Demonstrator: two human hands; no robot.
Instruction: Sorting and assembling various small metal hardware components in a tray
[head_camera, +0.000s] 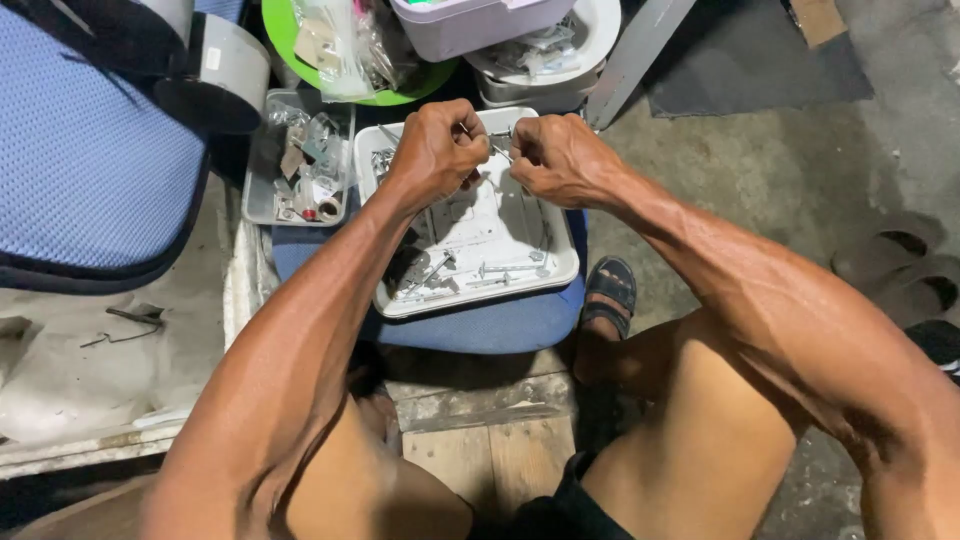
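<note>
Clear plastic bags (345, 40) of small parts sit in green bowl (420, 82), top centre; more bagged bits (535, 52) in white tub right of it.

Centre of the frame: a tray (560, 262) resting on a stool (480, 325), with bolts (500, 270) lying in it. Both hands, left hand (438, 150) and right hand (560, 158), meet above the tray's upper edge. Left of the tray: a smaller tray (262, 195) of parts. Upper left: a cushion (85, 170). Right edge: sandals (905, 265).
</note>
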